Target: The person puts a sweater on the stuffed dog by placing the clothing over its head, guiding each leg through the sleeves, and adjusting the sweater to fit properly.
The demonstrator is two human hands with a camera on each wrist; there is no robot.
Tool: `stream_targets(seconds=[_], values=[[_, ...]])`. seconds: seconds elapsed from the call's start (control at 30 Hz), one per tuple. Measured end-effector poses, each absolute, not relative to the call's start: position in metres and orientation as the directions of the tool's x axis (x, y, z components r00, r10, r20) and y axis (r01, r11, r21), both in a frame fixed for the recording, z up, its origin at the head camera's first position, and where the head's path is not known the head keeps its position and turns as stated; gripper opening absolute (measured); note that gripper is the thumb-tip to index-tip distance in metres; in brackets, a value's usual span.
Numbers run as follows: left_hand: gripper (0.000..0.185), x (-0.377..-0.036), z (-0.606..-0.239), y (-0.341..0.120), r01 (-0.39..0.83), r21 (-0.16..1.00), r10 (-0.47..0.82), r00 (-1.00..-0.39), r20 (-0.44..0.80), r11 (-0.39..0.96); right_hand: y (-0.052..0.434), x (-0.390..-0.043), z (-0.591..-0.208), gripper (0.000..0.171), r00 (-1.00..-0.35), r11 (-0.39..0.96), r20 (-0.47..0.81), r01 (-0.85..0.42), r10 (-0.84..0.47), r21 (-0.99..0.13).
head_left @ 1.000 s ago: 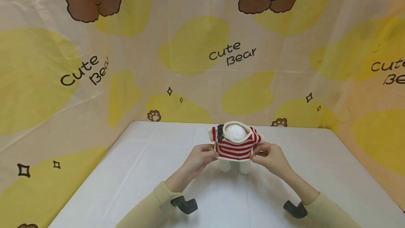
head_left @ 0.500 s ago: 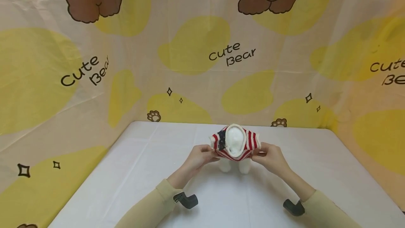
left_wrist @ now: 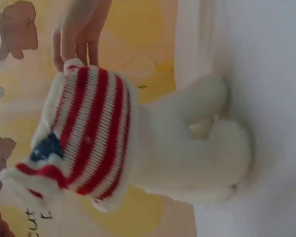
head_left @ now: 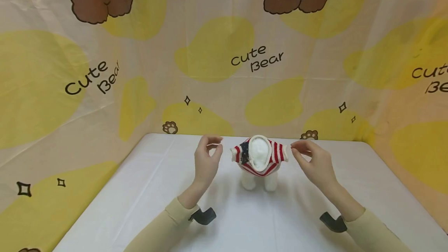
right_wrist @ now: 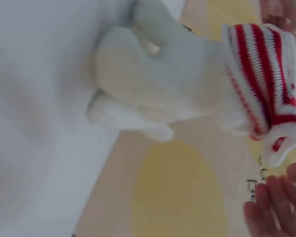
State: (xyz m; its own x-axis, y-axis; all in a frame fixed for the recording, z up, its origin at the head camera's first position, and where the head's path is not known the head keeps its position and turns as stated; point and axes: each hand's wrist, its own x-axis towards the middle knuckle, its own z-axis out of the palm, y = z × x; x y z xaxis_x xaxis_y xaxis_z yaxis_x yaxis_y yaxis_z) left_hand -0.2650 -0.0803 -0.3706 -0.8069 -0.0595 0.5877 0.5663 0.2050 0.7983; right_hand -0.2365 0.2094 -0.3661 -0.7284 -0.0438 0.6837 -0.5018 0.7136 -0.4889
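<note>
A white plush toy (head_left: pixel 259 154) sits on the table, its legs (left_wrist: pixel 227 148) resting on the white surface. Pulled over its upper part is a small knitted sweater (left_wrist: pixel 91 133) with red and white stripes and a dark blue patch at one shoulder. White shows through the round neck opening in the head view. To the left of the toy my left hand (head_left: pixel 206 162) is raised, fingers loosely bent, holding nothing. My right hand (head_left: pixel 316 164) holds nothing either; its fingertips are just off the right sleeve (right_wrist: pixel 281 143), with a small gap in the right wrist view.
The white table (head_left: pixel 157 205) carries the toy near its far edge. Fabric walls (head_left: pixel 210 57) printed with bears and lettering enclose it at the back and sides. A black wrist mount (head_left: pixel 204 216) is at the left cuff, another mount (head_left: pixel 332 222) at the right.
The sweater's neck opening has tipped toward me and the front has bunched up. Both hands have let go of the sweater's lower sides and moved up and outward.
</note>
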Motion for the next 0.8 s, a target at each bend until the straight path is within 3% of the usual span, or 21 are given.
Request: stream_targets(seconds=[0.07, 0.17, 0.27, 0.47, 0.8], values=[[0.017, -0.261, -0.359, -0.074, 0.717, 0.644, 0.007, -0.67, 0.742, 0.265, 0.203, -0.238, -0.36, 0.015, -0.633, 0.701, 0.771, -0.581, -0.071, -0.413], [0.017, -0.257, -0.348, -0.062, 0.844, 0.46, 0.173, -0.514, 0.84, 0.276, 0.192, -0.243, -0.353, 0.017, -0.551, 0.64, 0.82, -0.688, -0.154, -0.342], [0.016, -0.258, -0.346, -0.05, 0.881, 0.374, 0.299, -0.454, 0.839, 0.29, 0.181, -0.249, -0.351, 0.018, -0.536, 0.597, 0.813, -0.737, -0.227, -0.319], [0.02, -0.266, -0.352, -0.037, 0.828, 0.366, 0.354, -0.524, 0.774, 0.424, 0.17, -0.257, -0.352, 0.025, -0.578, 0.627, 0.766, -0.715, -0.281, -0.31], [0.036, -0.269, -0.361, -0.037, 0.691, 0.558, 0.28, -0.709, 0.647, 0.459, 0.17, -0.257, -0.346, 0.031, -0.723, 0.714, 0.643, -0.588, -0.254, -0.379]])
